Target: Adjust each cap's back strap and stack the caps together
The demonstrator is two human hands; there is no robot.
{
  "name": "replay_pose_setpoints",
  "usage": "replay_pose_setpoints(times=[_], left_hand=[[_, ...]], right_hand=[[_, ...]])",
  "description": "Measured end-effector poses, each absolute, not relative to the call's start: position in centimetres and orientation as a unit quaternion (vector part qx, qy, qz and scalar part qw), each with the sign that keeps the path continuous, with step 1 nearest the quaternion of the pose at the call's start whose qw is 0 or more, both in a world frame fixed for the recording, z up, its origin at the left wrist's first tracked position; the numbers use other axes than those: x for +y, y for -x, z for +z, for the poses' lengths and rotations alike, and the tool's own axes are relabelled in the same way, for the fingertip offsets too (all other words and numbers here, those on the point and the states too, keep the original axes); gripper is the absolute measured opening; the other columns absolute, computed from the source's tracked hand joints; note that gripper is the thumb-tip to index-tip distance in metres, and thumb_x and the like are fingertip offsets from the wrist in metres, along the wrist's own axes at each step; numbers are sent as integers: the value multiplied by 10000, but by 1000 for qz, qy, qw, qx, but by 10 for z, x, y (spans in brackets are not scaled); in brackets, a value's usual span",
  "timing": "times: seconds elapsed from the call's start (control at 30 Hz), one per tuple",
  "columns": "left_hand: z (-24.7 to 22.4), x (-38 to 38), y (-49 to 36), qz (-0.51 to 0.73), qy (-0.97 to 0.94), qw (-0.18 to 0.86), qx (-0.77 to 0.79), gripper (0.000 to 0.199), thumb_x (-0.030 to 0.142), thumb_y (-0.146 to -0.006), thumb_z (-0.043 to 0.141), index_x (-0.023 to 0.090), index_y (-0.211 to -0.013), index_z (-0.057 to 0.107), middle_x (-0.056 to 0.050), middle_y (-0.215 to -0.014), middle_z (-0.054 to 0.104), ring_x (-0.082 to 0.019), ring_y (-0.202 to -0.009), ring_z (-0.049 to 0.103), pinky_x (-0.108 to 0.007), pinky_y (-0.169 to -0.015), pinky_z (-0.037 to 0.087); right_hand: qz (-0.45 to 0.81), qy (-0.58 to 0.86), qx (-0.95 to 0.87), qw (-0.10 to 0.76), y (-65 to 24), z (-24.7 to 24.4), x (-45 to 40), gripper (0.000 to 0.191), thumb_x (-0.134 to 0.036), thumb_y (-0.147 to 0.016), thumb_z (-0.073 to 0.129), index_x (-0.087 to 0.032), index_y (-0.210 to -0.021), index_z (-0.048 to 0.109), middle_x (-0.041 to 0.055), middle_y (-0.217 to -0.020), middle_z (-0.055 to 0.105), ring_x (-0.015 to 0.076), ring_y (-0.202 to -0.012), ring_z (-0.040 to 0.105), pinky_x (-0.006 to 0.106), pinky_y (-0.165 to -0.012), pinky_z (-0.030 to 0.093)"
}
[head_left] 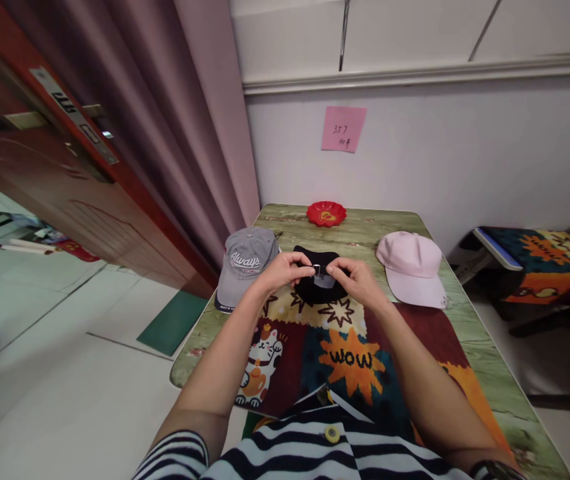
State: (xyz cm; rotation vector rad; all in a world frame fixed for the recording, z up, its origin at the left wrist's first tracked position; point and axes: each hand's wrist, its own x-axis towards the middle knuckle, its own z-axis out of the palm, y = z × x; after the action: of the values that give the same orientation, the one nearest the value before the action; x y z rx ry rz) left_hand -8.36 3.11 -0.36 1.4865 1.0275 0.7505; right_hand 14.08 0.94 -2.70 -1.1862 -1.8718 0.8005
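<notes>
Presently, left fingers [305, 271] pinch the black cap [309, 292] by its strap [320, 269]; right fingers [341, 272] do likewise.

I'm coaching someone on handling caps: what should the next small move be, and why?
Probably a gentle sideways tug with the right hand, while the left hand steadies the other side. Both hands pinch the black cap with fingertips close on either side of its small metal buckle. How the strap runs through it is too small to tell.
</notes>
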Motion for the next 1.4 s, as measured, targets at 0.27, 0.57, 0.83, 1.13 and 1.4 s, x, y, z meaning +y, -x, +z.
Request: replay_pose_setpoints(times=[0.27,0.57,0.83,1.13,1.4], left_hand=[[-10,36,86,312,-630,552,448,310,425,-672,818,163,-762,679,66,-497,457,-57,-430,349,-185,-417,225],[-11,39,90,338,-675,468,459,325,456,-729,763,166,-865,712,61,-543,455,-88,-496,379,-207,-492,261],[-18,30,117,260,-802,283,457,664,122,-648,698,235,-1299,626,-66,-1240,627,-202,-910,612,-339,-877,502],[1,43,126,280,-774,369,431,207,159,-663,709,188,-868,712,-102,-1259,697,-308,-1258,582,-479,-1136,397],[12,21,92,534,-411,677,295,460,518,-664,836,184,-963,730,-79,-926,771,-282,-984,727,-375,-890,570]], right_hand=[[286,483,-733,384,-139,-24,5,347,-467,-924,555,-203,-730,672,-10,-629,606,150,-584,517,272,-573,363],[305,433,-760,377,-163,-37,10,414,-477,-840,713,-226,-1167,686,69,-1151,724,266,-1073,660,393,-948,496],[166,471,-832,240,-201,-90,22,785,-222,-700,814,-311,-1425,526,115,-1470,552,327,-1375,495,586,-1125,359],[350,406,-761,365,-199,-51,25,161,-348,-818,713,-215,-910,712,104,-1312,678,289,-1240,615,493,-1086,432],[612,355,-419,569,-188,-14,11,303,-454,-771,713,-250,-994,733,58,-1037,774,285,-1075,704,425,-948,569]])
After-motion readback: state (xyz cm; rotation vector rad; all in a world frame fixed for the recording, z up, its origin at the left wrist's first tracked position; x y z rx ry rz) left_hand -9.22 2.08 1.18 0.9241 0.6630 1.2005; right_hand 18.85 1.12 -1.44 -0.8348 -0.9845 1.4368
